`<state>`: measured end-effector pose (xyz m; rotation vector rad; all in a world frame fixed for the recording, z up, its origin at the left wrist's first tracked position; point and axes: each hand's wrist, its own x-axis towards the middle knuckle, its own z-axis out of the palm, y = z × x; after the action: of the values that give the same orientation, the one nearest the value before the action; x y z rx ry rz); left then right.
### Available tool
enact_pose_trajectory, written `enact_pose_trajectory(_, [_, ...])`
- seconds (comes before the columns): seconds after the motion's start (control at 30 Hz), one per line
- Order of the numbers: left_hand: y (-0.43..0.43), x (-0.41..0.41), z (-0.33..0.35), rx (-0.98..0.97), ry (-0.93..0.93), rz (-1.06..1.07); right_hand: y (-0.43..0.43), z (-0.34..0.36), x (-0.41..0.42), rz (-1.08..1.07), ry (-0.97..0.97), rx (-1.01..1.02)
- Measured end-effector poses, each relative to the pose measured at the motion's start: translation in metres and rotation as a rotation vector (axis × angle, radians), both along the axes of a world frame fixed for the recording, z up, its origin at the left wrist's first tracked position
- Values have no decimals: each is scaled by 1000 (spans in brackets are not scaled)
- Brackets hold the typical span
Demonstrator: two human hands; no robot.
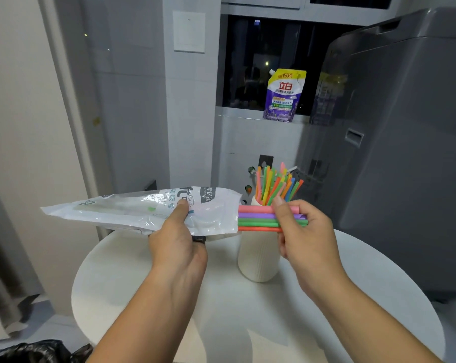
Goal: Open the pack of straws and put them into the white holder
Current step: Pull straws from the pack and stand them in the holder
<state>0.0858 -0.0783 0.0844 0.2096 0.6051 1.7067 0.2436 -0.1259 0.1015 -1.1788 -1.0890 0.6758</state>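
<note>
My left hand (178,239) grips the clear-and-white plastic straw pack (132,209), held level above the table with its open mouth to the right. Several coloured straws (258,218) in pink, purple, green and orange stick out of that mouth. My right hand (304,231) pinches their free ends. Just behind and below them stands the ribbed white holder (258,258), upright on the table. A bunch of coloured straws (278,186) stands in it, fanned out above its rim.
The round white table (247,323) carries the holder. A grey washing machine (394,153) fills the right side. A purple detergent pouch (284,95) leans on the window sill. A black bag (33,353) lies at the lower left.
</note>
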Motion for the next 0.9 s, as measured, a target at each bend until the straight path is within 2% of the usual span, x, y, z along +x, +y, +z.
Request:
enact_pose_trajectory(0.27, [-4,4,0,-23,2,25,-1,-5,-4,-33,45,-66])
enact_pose_trajectory(0.5, [-6,10,-2,-48,15,-31,2,-10,-8,33,-67,-45])
enact_pose_trajectory(0.7, [-1,8,-2,-40,32,-54,7,-6,7,64,-315,-57])
enact_pose_trajectory(0.9, [0,7,-1,-50,15,-53,8,5,20,103,-308,-43])
